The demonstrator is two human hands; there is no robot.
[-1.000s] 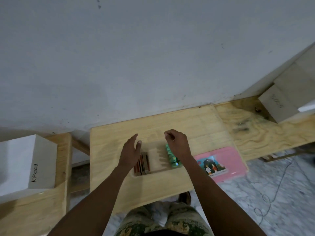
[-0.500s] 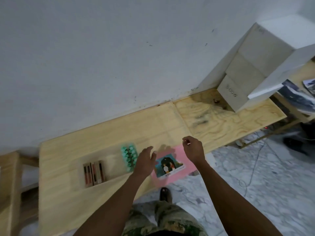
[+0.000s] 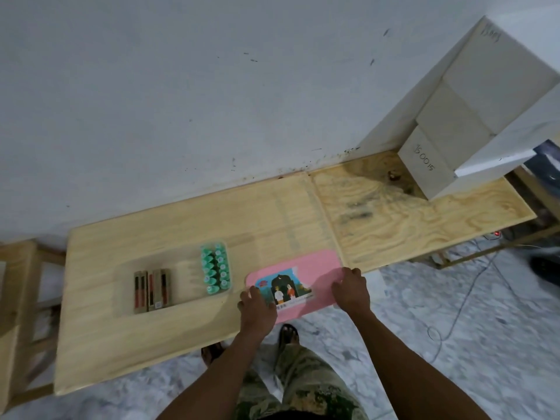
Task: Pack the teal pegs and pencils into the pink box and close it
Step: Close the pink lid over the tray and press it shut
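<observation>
Where writing is legible, the white cardboard carton point(image 3: 427, 168) at the bench's far right reads "150015". Flat pink rounded-corner lid point(image 3: 315, 269) with a cartoon sticker lies at the near bench edge, long axis left-right. Left hand point(image 3: 257, 304) rests on its left end, right hand point(image 3: 351, 287) on its right end, fingers spread, grip uncertain. Teal pegs point(image 3: 215, 267) in two rows run front-back, left of the lid; brown pencil packs point(image 3: 151, 291) lie further left. Pale wooden bench point(image 3: 181, 225), grey wall, marble floor.

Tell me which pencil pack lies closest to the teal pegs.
The right-hand pencil pack, the wider one with the small white label at its near end; the narrower pack lies on its far side from the teal pegs.
</observation>
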